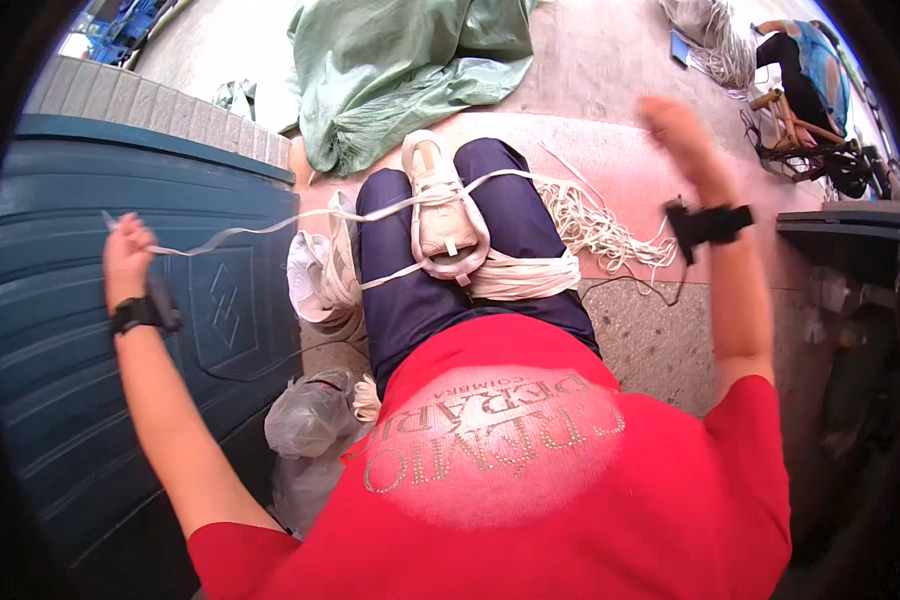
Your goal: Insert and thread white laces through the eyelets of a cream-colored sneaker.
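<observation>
A beige shoe (448, 225) rests across my thighs, its toe pointing away from me. A pale flat shoelace (270, 228) runs from its eyelets to my left hand (130, 255), which is closed on it out to the left, a short end poking past the fingers. My right hand (682, 135) is raised at the far right, smeared by motion; its fingers and anything in them cannot be made out. On my right thigh lies a bundle of flat laces (525, 277). Beyond it, a loose heap of laces (610, 232) spreads over the floor.
More pale shoes (312, 275) stand left of my legs, above a clear plastic bag (310, 415). A blue panelled door or cabinet (60, 270) runs along the left. Green sheeting (400, 70) lies ahead. Another person (820, 75) sits at the far right, near more cords (720, 45).
</observation>
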Motion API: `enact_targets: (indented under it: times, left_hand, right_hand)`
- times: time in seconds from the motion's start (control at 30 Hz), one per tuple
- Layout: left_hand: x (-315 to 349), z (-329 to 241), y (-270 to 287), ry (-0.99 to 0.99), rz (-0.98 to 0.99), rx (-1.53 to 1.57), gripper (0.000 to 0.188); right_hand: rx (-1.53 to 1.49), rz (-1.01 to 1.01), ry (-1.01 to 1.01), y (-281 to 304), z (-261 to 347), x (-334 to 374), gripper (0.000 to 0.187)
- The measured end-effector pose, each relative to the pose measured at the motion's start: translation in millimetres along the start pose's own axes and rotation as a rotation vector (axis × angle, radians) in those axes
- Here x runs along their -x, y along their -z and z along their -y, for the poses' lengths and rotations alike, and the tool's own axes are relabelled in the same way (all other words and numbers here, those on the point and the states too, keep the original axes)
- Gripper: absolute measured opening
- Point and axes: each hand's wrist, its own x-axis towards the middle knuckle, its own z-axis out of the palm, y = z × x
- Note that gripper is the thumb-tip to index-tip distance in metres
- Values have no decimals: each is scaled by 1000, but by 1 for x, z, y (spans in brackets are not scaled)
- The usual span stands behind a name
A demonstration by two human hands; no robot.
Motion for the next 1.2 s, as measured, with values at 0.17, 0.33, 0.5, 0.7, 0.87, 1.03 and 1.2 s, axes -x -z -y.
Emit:
enact_targets:
  times: [0.17,0.33,0.5,0.7,0.87,1.03,1.2]
  left_hand:
    - [61,158,-174,462,336,-171,12]
    - [118,239,-243,573,555,-281,21]
    - [134,249,-258,257,614,-579,22]
    - [137,250,-237,259,534,-582,22]
    - [139,262,-246,-59,389,-907,22]
    - [135,272,-253,-311,359,-1146,25]
    - [132,271,-260,-713,455,-1387,19]
  right_hand:
    - [79,354,86,-163,-20,47,22]
    - [567,62,470,-205,-26,47,17]
    - [599,-28,420,-220,-27,40,16]
    - [684,36,437,-223,-17,37,16]
    - [817,98,558,-224,-14,37,12]
    - [703,4,494,-222,-12,45,12]
    - [643,-50,378,-221,-9,45,20]
